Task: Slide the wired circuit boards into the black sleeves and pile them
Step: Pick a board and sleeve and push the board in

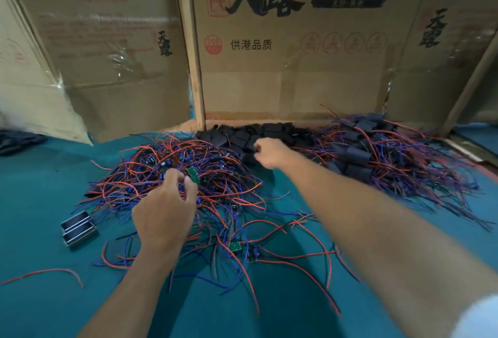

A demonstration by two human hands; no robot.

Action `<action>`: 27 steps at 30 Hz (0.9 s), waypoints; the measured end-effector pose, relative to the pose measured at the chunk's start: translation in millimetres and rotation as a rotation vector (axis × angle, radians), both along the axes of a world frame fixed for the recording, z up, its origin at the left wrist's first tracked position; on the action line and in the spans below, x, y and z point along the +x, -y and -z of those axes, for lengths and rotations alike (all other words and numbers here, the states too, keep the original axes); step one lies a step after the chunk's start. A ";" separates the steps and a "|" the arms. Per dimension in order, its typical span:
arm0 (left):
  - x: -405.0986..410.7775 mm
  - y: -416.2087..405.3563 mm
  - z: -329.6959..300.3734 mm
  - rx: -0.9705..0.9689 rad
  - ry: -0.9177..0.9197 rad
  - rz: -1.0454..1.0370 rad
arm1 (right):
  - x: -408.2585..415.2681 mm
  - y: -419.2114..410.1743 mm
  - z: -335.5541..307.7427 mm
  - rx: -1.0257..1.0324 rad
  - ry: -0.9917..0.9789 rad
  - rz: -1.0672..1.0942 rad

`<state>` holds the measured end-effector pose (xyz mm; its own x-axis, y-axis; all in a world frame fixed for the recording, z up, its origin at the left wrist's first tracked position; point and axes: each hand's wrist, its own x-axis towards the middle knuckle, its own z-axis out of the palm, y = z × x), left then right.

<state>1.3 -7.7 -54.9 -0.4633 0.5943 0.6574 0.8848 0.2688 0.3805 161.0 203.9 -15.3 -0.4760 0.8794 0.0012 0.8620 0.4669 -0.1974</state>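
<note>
Two bare hands reach forward over a teal-covered table (pixel 40 203). The left hand (pixel 164 213) hovers over a tangle of red and blue wires (pixel 183 176), its fingers curled and its fingertips pinching a small green circuit board (pixel 193 175) at the top of the tangle. The right hand (pixel 269 152) stretches further out to a heap of empty black sleeves (pixel 242 135) at the back of the table; its fingers are bent down into the heap, but whether they have closed on a sleeve cannot be told from here.

To the right of that heap lies the finished pile (pixel 377 149): black sleeves with wires trailing out of them. More loose boards sit among the wires, one green board (pixel 234 246) lying near the front. A small metal block (pixel 78 228) rests on the cloth to the left. Printed cardboard boxes (pixel 291 41) wall in the back of the table.

Judging by look, the boards are light, stiff and thin, best held by their edges rather than by the components. The wires are limp and snag on one another, so a board probably needs lifting clear slowly. The sleeves seem soft and flattened, so the mouth may need squeezing open before a board slides in.
</note>
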 end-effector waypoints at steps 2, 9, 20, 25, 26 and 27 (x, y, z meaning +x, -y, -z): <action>1.1 -1.3 1.0 0.009 -0.024 0.017 | -11.3 -4.4 15.2 -0.020 0.027 0.036; 6.6 -1.2 -2.6 -0.005 -0.095 0.141 | -8.8 23.3 6.6 0.123 -0.164 0.159; 61.5 13.5 -18.3 0.053 -0.256 0.578 | 48.7 171.6 -6.7 -0.207 -0.793 -0.037; 69.1 22.3 -23.3 -0.005 -0.134 0.707 | 72.2 194.8 0.5 -0.623 -1.211 -0.033; 69.8 22.9 -22.8 -0.030 -0.130 0.722 | 75.4 196.2 3.7 -0.642 -1.221 -0.030; 69.9 23.1 -21.9 -0.055 -0.137 0.734 | 77.5 196.4 7.1 -0.651 -1.218 -0.033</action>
<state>71.2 -30.8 -33.0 0.1493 0.7529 0.6410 0.8826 -0.3937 0.2568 238.6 7.4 -22.4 -0.4919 0.8703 0.0251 -0.0201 0.0174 -0.9996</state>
